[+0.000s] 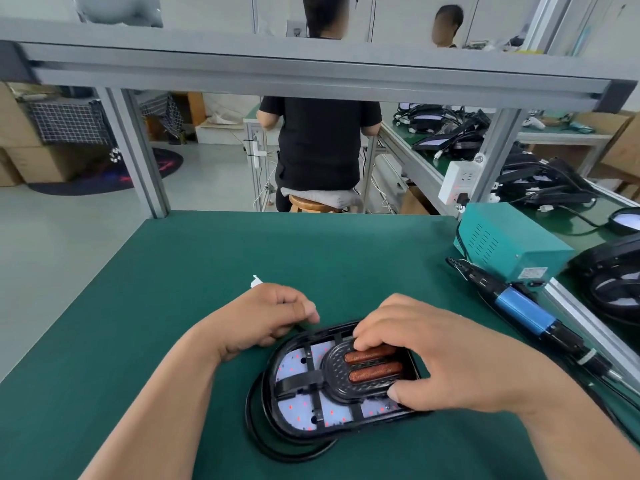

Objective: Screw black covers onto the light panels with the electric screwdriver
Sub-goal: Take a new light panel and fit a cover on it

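our light panel (298,412) lies near us on the green counter (207,271), the black cover (335,370) on its right half. our right hand (440,355) has its grip grasping the black cover, fingertips far, thumb near. our left hand (270,317) curls at the panel's far-left rim; we cannot tell its grip. the electric screwdriver (523,310) lies right

I count two hands over one green mat (207,271): the left hand (273,320) and the right hand (450,358). On the mat I see one light panel (311,414) and one black cover (332,372), which shows two copper coils (370,355). I also count one electric screwdriver (523,310), one teal box (512,240), one white power strip (457,181) and one white scrap (256,281). Behind are two people, a seated person (318,143) and a farther person (446,26), and one wooden stool (308,204). I cannot count the heap of black units (540,181) on the next bench.
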### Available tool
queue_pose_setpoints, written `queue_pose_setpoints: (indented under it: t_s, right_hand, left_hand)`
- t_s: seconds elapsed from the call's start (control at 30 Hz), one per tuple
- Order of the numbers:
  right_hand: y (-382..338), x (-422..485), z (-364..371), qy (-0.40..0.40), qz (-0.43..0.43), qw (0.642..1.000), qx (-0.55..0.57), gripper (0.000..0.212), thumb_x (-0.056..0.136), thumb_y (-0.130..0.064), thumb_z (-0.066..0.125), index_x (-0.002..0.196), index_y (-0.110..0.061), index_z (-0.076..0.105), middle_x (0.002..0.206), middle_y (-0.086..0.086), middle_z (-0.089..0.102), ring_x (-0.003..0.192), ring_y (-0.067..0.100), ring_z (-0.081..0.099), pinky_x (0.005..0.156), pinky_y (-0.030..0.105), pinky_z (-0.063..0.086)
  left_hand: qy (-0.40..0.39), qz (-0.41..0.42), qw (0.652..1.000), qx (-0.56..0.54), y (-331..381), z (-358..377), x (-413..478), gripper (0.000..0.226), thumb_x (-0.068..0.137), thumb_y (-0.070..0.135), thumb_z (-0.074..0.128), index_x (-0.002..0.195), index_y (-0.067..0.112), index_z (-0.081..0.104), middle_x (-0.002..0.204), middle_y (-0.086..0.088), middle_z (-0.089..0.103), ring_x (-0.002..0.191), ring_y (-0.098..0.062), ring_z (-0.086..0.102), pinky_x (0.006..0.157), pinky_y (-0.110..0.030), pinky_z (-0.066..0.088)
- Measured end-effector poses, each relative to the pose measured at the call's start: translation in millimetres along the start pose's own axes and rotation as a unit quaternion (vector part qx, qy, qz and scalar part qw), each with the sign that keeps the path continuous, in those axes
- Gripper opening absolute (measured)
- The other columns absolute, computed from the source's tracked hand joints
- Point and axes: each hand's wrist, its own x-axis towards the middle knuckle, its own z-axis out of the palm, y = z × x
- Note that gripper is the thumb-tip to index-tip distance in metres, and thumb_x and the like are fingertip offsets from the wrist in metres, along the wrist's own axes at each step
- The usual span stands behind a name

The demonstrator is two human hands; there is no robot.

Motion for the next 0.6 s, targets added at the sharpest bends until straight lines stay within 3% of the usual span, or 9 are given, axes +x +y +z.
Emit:
queue_pose_setpoints:
  t_s: [0.17,0.33,0.43,0.6]
  right_hand:
    - [-4.8,0.5,-0.8,-0.02,0.006,0.999,-0.036,0.043,0.084,-0.028,0.072,0.126,-0.031,0.063,0.126,-0.023,0.059,0.127,0.008,0.048,0.103,0.025,0.04]
    - [-5.5,0.2,-1.7,-0.02,0.009,1.0,-0.014,0.043,0.084,-0.026,0.075,0.126,-0.03,0.065,0.127,-0.021,0.06,0.127,0.011,0.048,0.103,0.027,0.042]
    - [-7.3,-0.2,-1.0,-0.016,0.006,1.0,-0.007,0.042,0.084,-0.026,0.074,0.125,-0.03,0.065,0.125,-0.021,0.061,0.125,0.01,0.049,0.101,0.026,0.042]
    - [-6.7,1.2,1.3,-0.012,0.005,1.0,-0.007,0.041,0.084,-0.026,0.074,0.124,-0.031,0.066,0.126,-0.022,0.061,0.126,0.01,0.049,0.101,0.027,0.042]
  left_hand:
    - [0.062,-0.018,0.983,-0.172,-4.6,-3.2,8.8,0.018,0.099,0.025,0.059,0.098,0.009,0.068,0.068,0.003,0.039,0.053,-0.009,0.025,0.042,-0.018,0.023]
    - [0.069,-0.017,0.945,-0.32,-2.5,4.9,14.0,0.022,0.106,0.002,0.044,0.114,-0.001,0.064,0.082,-0.007,0.057,0.061,-0.012,0.043,0.046,-0.021,0.033]
    - [0.047,-0.009,0.946,-0.322,-0.7,9.1,13.1,0.026,0.103,-0.004,0.041,0.116,-0.002,0.063,0.084,-0.008,0.058,0.063,-0.013,0.043,0.047,-0.021,0.031]
    - [0.034,-0.001,0.979,-0.2,2.7,22.8,11.5,0.023,0.104,0.019,0.057,0.112,0.001,0.07,0.077,0.001,0.055,0.059,-0.01,0.038,0.051,-0.023,0.021]
